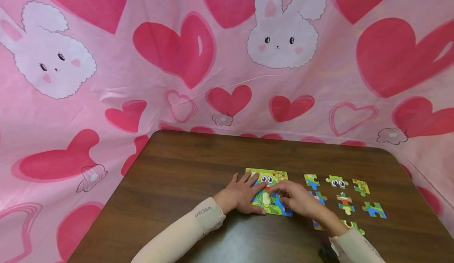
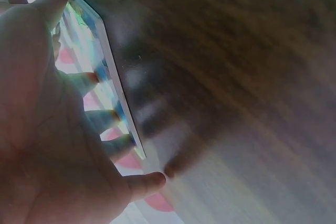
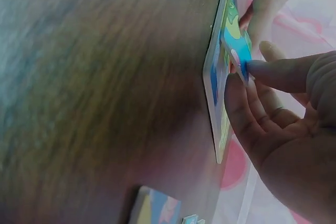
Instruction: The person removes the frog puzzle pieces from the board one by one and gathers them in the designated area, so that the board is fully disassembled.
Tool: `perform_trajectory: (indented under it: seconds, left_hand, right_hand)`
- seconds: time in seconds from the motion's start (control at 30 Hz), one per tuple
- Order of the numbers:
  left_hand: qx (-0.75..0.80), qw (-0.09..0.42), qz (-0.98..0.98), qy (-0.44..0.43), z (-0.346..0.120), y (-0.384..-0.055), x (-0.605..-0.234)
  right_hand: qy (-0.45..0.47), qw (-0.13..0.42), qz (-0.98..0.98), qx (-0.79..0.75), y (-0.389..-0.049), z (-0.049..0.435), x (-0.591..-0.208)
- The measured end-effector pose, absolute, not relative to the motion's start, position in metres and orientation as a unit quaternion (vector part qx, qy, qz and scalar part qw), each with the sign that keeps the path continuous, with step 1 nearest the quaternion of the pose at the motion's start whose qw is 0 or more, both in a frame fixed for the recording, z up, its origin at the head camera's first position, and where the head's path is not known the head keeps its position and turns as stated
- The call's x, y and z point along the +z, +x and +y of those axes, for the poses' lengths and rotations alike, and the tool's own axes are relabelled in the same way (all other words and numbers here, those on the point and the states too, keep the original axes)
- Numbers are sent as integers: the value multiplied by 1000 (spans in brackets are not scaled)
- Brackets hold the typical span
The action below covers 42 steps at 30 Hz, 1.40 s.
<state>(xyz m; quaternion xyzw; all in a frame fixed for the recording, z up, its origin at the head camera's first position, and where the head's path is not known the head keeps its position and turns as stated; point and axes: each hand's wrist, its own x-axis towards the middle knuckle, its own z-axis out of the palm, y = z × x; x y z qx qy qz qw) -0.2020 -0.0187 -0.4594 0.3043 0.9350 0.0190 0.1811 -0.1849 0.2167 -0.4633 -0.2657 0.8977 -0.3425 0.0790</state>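
A frog picture puzzle board (image 1: 283, 174) with a yellow-green edge lies on the table. My left hand (image 1: 241, 194) rests over its left side, fingers spread and straight, thumb by the near edge. In the left wrist view, the fingers of that hand (image 2: 58, 108) reach across the board's edge. My right hand (image 1: 299, 198) is over the board's right side. Seen from the right wrist, this hand (image 3: 283, 108) pinches a blue and green puzzle piece (image 3: 239, 51) between thumb and fingers, tilted above the board. The fingers hide parts of the frog picture.
To the right of the board lie several loose puzzle pieces, among them an eyes piece (image 1: 337, 182), a red-mouth piece (image 1: 345, 204) and a blue-green piece (image 1: 374, 210). A black object (image 1: 328, 253) shows beside the right sleeve. Behind the brown table (image 1: 198, 152) hangs a pink heart-print cloth (image 1: 234, 74).
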Motion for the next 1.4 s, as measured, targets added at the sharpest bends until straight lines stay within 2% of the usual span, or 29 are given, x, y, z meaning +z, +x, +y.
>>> perform_trajectory:
  seconds: [0.33,0.67,1.13,1.4]
  left_hand:
    - [19,182,935,305,-19,-203,-459]
    - [24,187,935,301,-18,-203,-459]
    - [28,190,933,304,-18,-202,-457]
    - [31,191,932,306,-18,-201,-453]
  right_hand:
    - [-223,187,832,-472,-192,224,-460]
    - [-172,229,794,-536,-193,242,-450]
    - [-121,191,802,-553,-183,291,-444]
    - [-83,142,808,-565,-176,325,-442]
